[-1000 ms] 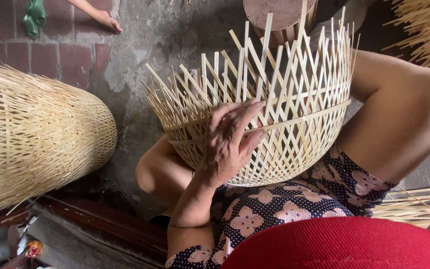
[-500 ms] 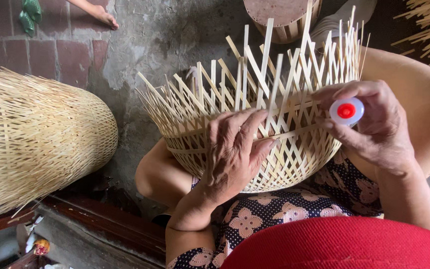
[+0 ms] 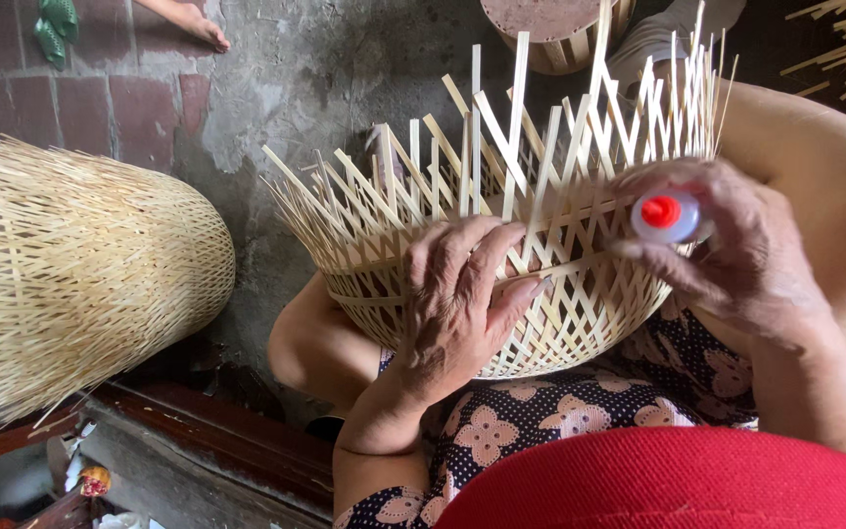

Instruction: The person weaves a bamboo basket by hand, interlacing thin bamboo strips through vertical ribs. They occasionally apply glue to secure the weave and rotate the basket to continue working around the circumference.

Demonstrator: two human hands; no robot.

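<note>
The left hand [image 3: 462, 304] lay spread on the basket [image 3: 540, 304] in the lap; the right hand [image 3: 736, 255] pinched a red-capped bottle [image 3: 666, 216] beside its rim. Loose staves [image 3: 501, 137] could probably slip, unbraced. A finished basket [image 3: 70, 284] lay left.

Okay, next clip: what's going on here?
A seated person is working on a half-woven bamboo basket resting on their lap, its loose strip ends sticking up. The left hand is pressed flat against the woven side, steadying it. The right hand holds a small white bottle with a red cap in its fingertips, right by the basket's upper weave. A finished woven basket lies on its side on the ground to the left, and someone else's bare foot shows at the top edge.
</note>
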